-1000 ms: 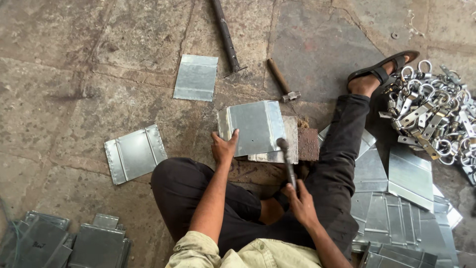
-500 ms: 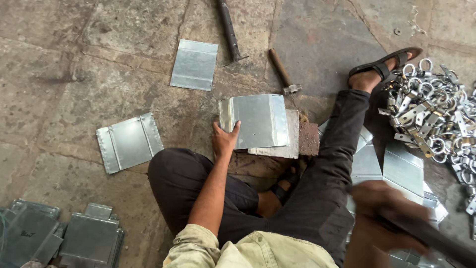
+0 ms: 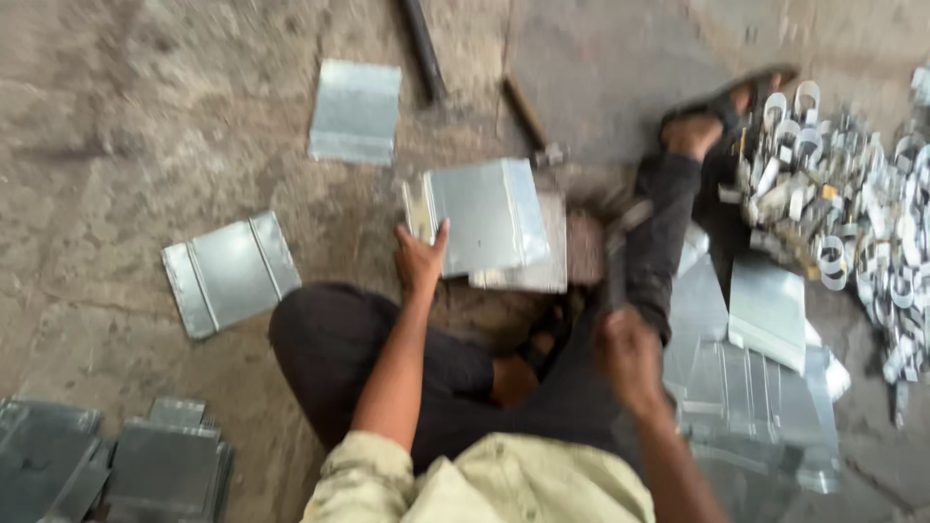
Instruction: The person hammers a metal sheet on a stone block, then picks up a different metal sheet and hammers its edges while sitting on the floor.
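Sheet metal work on a stone floor, seen from above our own lap; the frame is blurred, so we keep to what reads clearly. Our left hand (image 3: 421, 260) lies flat on the near-left corner of a folded grey metal sheet (image 3: 484, 215), fingers spread and pressing down, not wrapped around anything. That sheet sits on a second plate (image 3: 542, 276) and a small block (image 3: 584, 250), just ahead of our crossed legs. Our right hand (image 3: 630, 356) is closed around a hammer handle (image 3: 616, 281), which runs up and away from the fist toward the sheet's right edge; the head is smeared by motion and we cannot tell whether it touches the metal. Key relation: the sheet lies ahead and to the left of the hammer grip, its long axis roughly left to right with the folded lip on the left, and the left hand is on it while the right is apart from it. Around us: a ribbed sheet (image 3: 231, 273) to the left, another flat sheet (image 3: 356, 111) further out, a spare hammer (image 3: 531, 121), a stack of cut sheets (image 3: 756, 387) at right, a pile of metal clamps (image 3: 852, 203) beyond our sandalled foot (image 3: 727, 102).
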